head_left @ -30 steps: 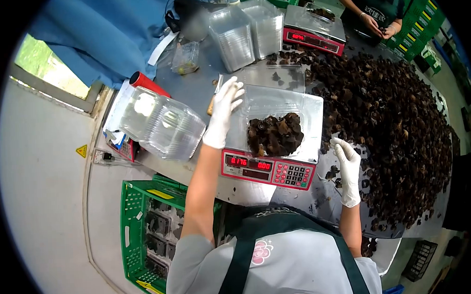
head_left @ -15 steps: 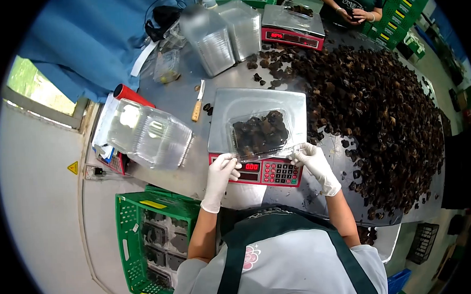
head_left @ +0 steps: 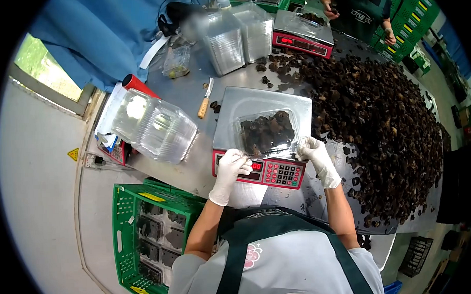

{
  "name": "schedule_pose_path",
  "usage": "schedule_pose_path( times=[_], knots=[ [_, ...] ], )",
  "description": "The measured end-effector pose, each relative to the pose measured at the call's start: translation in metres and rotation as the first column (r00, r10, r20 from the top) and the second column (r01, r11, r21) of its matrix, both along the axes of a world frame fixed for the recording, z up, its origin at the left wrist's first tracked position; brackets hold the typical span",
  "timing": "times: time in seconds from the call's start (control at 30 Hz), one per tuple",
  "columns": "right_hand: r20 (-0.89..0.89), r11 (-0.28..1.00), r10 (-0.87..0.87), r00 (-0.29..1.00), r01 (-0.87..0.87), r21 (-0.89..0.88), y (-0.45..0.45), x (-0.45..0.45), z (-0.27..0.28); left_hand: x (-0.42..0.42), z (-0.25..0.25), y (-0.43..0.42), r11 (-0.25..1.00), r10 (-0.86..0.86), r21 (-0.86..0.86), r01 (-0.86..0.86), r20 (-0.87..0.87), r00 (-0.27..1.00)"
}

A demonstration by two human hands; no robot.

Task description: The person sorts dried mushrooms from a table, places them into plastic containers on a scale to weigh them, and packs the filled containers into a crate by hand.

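Note:
A clear plastic box [head_left: 267, 133] filled with dark, wrinkled pieces sits on the silver plate of a red scale [head_left: 285, 174], its lid folded over the pieces. At its near left corner, my gloved left hand [head_left: 231, 170] pinches the rim and covers part of the scale's display. My gloved right hand [head_left: 318, 159] pinches the near right corner. Right of the scale lies a large heap of dark pieces [head_left: 380, 126]. A knife with a wooden handle [head_left: 203, 107] lies to the left of the plate.
Stacked clear boxes [head_left: 159, 129] lie at the left, and more stacks [head_left: 224, 46] stand behind. A green crate [head_left: 120, 239] of filled boxes is at the lower left. Across the table, a co-worker [head_left: 363, 13] stands near a second red scale [head_left: 302, 43].
The lid, open behind the box a second ago, has come down over it. Both hands have moved in to the box's near corners. The co-worker's hands have moved apart.

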State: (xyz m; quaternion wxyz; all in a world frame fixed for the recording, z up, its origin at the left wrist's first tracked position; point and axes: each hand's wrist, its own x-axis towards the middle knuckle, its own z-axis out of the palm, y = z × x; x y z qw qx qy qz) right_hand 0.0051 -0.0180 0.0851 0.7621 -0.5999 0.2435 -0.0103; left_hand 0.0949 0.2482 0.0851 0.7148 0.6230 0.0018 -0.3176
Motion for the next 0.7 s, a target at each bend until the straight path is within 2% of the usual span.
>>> schedule_pose_path(
  times=[0.07,0.23,0.3,0.33,0.37,0.4,0.43,0.5,0.53,0.57,0.6,0.63,0.67,0.7],
  knots=[
    [0.036,0.999,-0.025,0.999,0.026,-0.02,0.003,-0.004,-0.005,0.001,-0.005,0.0,0.997,0.001,-0.075,0.004,0.068,0.998],
    [0.106,0.993,-0.022,0.994,0.034,-0.116,0.017,-0.021,0.007,-0.004,-0.011,0.002,1.0,0.006,-0.019,-0.003,0.16,0.987],
    [0.242,0.971,-0.019,0.97,0.075,-0.225,0.021,-0.031,0.007,-0.006,-0.009,0.007,0.996,-0.085,0.035,0.078,0.296,0.952],
    [0.213,0.924,-0.005,0.977,0.086,-0.372,0.021,-0.037,0.01,-0.008,-0.003,0.011,0.996,-0.09,0.038,0.083,0.289,0.953],
    [0.206,0.925,-0.011,0.979,0.088,-0.37,0.02,-0.041,0.013,-0.011,0.004,0.015,0.991,-0.134,0.077,0.113,0.365,0.921],
    [0.263,0.798,0.097,0.96,0.083,-0.596,0.018,-0.044,0.017,-0.013,0.012,0.018,0.983,-0.176,0.118,0.138,0.437,0.882],
    [0.288,0.617,0.218,0.932,0.097,-0.781,0.018,-0.044,0.023,-0.012,0.015,0.02,0.983,-0.178,0.121,0.139,0.431,0.885],
    [0.345,0.444,0.302,0.889,0.189,-0.876,0.02,-0.038,0.029,-0.009,0.019,0.024,0.921,-0.325,0.39,0.024,0.732,0.599],
    [0.376,0.373,0.322,0.869,0.248,-0.894,0.022,-0.036,0.03,-0.009,0.022,0.027,0.928,-0.306,0.372,0.006,0.752,0.583],
    [0.404,0.3,0.345,0.847,0.308,-0.903,0.025,-0.034,0.033,-0.006,0.002,0.028,0.956,-0.179,0.273,-0.105,0.829,0.53],
    [0.403,0.3,0.349,0.846,0.306,-0.903,0.027,-0.034,0.034,-0.006,0.005,0.029,0.945,-0.187,0.261,-0.199,0.926,0.329],
    [0.428,0.229,0.383,0.819,0.365,-0.903,0.028,-0.031,0.035,-0.004,0.008,0.031,0.93,-0.203,0.227,-0.289,0.973,0.11],
    [0.45,0.161,0.418,0.79,0.422,-0.892,0.03,-0.03,0.036,-0.004,0.003,0.036,0.928,-0.204,0.227,-0.294,0.973,0.11],
    [0.453,0.164,0.423,0.785,0.425,-0.89,0.032,-0.028,0.038,-0.003,-0.002,0.041,0.946,-0.159,0.189,-0.263,0.979,0.131]
  ],
)
